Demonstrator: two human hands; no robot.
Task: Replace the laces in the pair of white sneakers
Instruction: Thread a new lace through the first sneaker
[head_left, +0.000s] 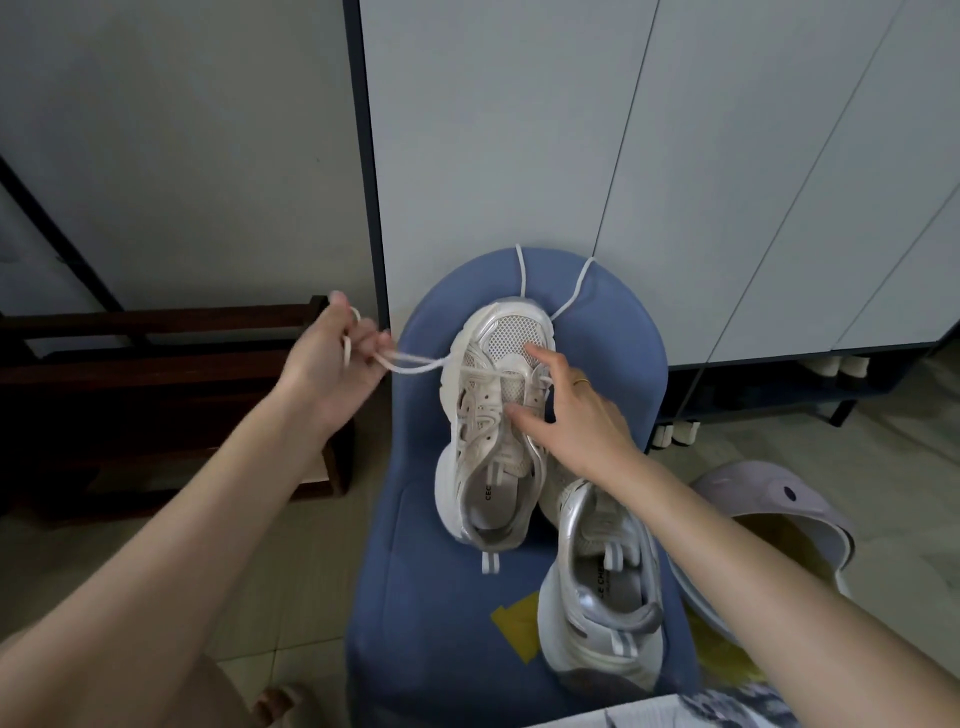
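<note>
Left hand: fingers curled round a thin white cord lace, drawn out sideways to the left, away from the shoe, presumably to pull slack through an eyelet near the toe. Lace taut between the fist and the lowest eyelets; a loop of it visible above the knuckles.

Right hand: fingers straight and spread, pressing on the mesh toe and tongue of the cream-white chunky mesh sneaker, grasping nothing. Likely there to pin the shoe so the sideways pull does not drag it across the seat. Gold ring on one finger.

Sneaker lying toe away from the person, upright on its sole, on the blue padded upholstered seat. Only the eyelets nearest the toe appear laced; upper eyelets seemingly bare, so lacing judged at an early stage.

Second white-and-silver sneaker just beside it on the right, nearer the person, its toe tucked under the right forearm; laces not discernible.

Another white cord trailing over the far edge of the seat beyond the toe, in two strands; old or spare lace, cannot tell which.

Pale lilac plastic clog on the floor to the right.
</note>
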